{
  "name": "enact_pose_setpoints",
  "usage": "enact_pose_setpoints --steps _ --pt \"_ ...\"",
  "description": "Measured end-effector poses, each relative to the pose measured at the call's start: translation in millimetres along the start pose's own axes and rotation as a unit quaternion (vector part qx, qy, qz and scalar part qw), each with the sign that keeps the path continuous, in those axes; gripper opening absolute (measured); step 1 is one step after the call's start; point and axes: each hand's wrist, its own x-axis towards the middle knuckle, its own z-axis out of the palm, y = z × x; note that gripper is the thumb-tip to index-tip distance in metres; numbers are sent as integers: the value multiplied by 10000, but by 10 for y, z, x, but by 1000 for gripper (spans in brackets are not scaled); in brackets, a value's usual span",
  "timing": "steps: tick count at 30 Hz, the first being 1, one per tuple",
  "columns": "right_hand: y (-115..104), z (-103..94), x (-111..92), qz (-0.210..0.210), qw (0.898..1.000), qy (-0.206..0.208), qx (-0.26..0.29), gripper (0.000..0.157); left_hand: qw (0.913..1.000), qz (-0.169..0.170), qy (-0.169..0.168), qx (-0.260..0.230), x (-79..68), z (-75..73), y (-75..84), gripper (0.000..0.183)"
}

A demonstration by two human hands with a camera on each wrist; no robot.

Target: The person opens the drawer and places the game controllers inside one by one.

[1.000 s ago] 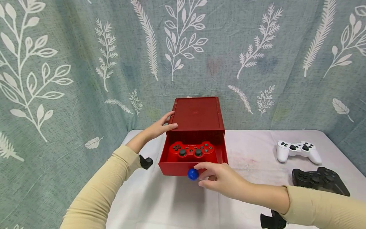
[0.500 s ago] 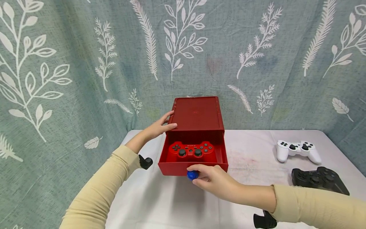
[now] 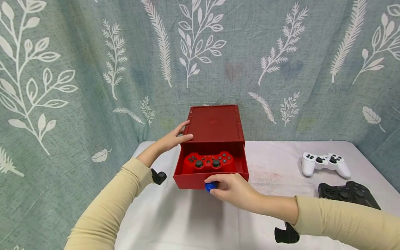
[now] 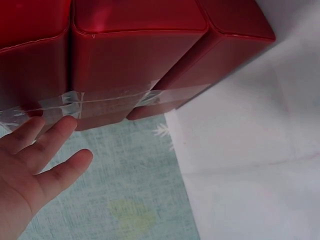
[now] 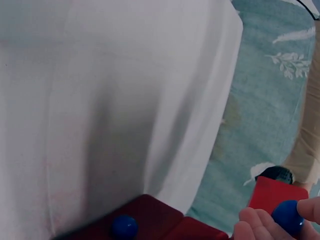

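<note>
A red drawer unit (image 3: 215, 123) stands at the middle of the table, its top drawer (image 3: 190, 181) pulled out. Inside that drawer lies a red game controller (image 3: 208, 163) with dark thumbsticks. My right hand (image 3: 240, 191) pinches the round blue knob (image 3: 209, 188) on the drawer front; the right wrist view shows thumb and fingers around the same knob (image 5: 287, 218). At the unit's left side, my left hand (image 3: 171, 140) touches its upper edge with spread, fairly straight fingers. The left wrist view shows three fingers of the left hand (image 4: 25, 185) close by the taped red casing (image 4: 115, 65).
A white controller (image 3: 325, 164) and a black controller (image 3: 347, 194) lie on the right of the white-covered table (image 3: 268, 173). A patterned grey-green curtain (image 3: 225, 73) hangs behind. Lower on the unit, the right wrist view shows another blue knob (image 5: 124, 227).
My right hand has come in from beside the knob and now pinches it. The drawer front has shifted slightly inward, and the controller in it sits a little differently. The left hand stays put.
</note>
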Motion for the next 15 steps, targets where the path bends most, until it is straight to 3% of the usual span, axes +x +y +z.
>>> enact_pose_setpoints --steps 15 --pt "-4 -54 91 182 9998 55 42 25 10000 -12 11 57 -3 6 6 73"
